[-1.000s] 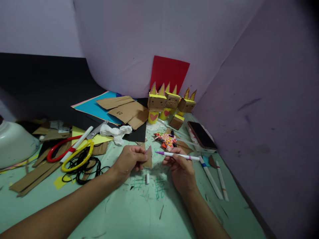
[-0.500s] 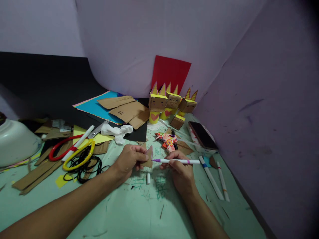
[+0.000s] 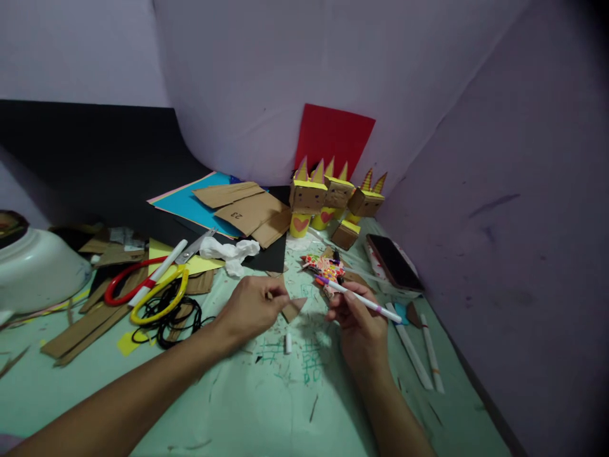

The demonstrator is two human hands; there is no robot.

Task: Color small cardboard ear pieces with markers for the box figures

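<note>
My left hand (image 3: 252, 308) is closed in a pinch on a small brown cardboard triangle (image 3: 294, 308) that lies low over the green table (image 3: 266, 406). My right hand (image 3: 359, 317) grips a white marker (image 3: 361, 299) with a purple tip, its tip pointing up-left, away from the triangle. A white marker cap (image 3: 288, 343) lies on the table between my hands. A colourful patterned paper piece (image 3: 324, 266) sits just beyond my right hand.
Cardboard box figures (image 3: 333, 197) with yellow cups stand at the back by a red sheet (image 3: 333, 136). A phone (image 3: 394, 261) and two markers (image 3: 421, 352) lie right. Scissors (image 3: 152, 285), black cord, cardboard strips and a white bowl (image 3: 35, 266) crowd the left.
The marker tip has lifted off the triangle and swung up toward the patterned paper. My left hand has laid the triangle flatter. The camera has shifted slightly.
</note>
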